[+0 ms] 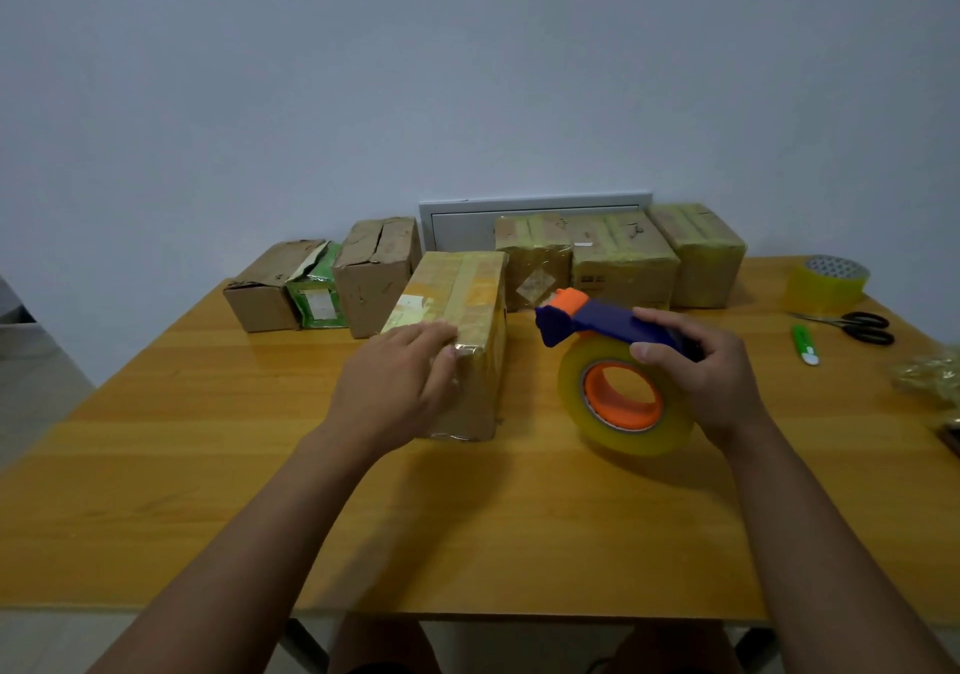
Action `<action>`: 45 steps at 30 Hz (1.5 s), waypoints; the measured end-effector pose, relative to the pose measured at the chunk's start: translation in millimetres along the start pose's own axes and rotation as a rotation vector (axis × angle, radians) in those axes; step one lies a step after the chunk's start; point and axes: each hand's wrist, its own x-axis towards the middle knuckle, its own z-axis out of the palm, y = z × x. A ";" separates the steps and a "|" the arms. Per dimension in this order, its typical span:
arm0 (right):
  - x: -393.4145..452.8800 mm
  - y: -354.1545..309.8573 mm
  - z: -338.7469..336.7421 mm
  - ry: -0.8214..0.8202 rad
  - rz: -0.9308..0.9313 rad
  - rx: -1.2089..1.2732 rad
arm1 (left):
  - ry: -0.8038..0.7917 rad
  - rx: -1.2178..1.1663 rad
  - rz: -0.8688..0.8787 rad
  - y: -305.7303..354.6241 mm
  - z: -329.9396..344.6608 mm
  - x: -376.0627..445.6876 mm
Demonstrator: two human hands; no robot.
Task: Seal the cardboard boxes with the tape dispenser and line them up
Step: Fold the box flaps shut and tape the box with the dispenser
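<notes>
Taping box, label unreadable

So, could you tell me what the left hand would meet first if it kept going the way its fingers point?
The left hand already rests on the taped box; beyond it, probably the sealed boxes.

Both forearms are bare to the frame's edge (no sleeves, watch or rings visible); left hand, right hand.
</notes>
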 end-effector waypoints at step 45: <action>-13.2 27.4 102.3 0.343 -0.120 -0.452 | 0.135 -0.221 -0.025 -46.5 23.4 -6.9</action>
